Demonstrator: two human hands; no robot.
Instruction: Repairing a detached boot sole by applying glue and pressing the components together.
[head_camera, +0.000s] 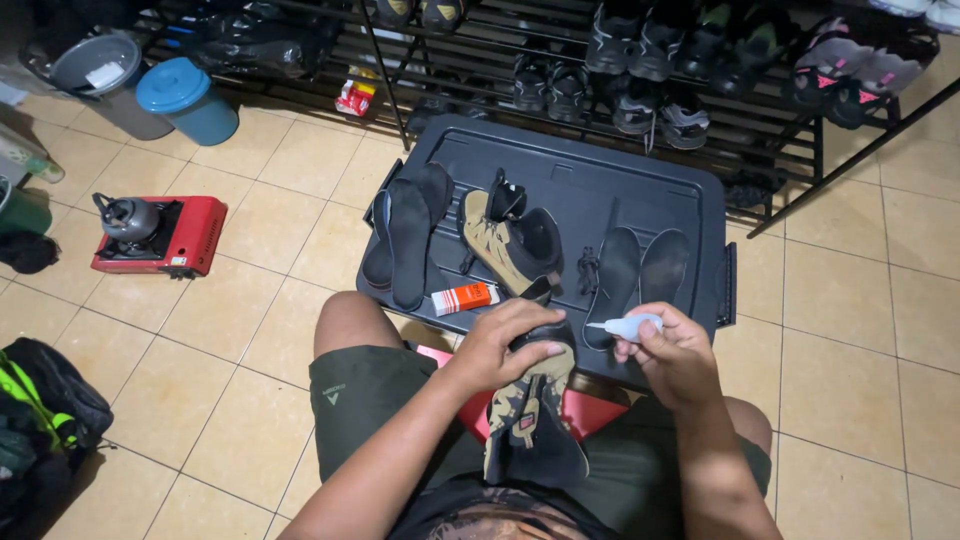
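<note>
My left hand (508, 345) grips the heel of a tan and black boot (528, 420) that stands on end over my lap. My right hand (672, 355) holds a small pale glue bottle (628, 326), its nozzle pointing left at the boot's heel. The matching boot (510, 240) lies on a dark plastic crate lid (600, 170) in front of my knees. On the lid also lie two dark insoles (405, 240) at the left, two more insoles (640, 268) at the right, and an orange and white tube (465, 298).
A metal shoe rack (640, 70) filled with several shoes runs along the back. On the tiled floor at left stand a red portable stove with a kettle (150, 232), a blue-lidded bucket (187, 100) and a grey bucket (105, 75). A black bag (45, 410) lies at lower left.
</note>
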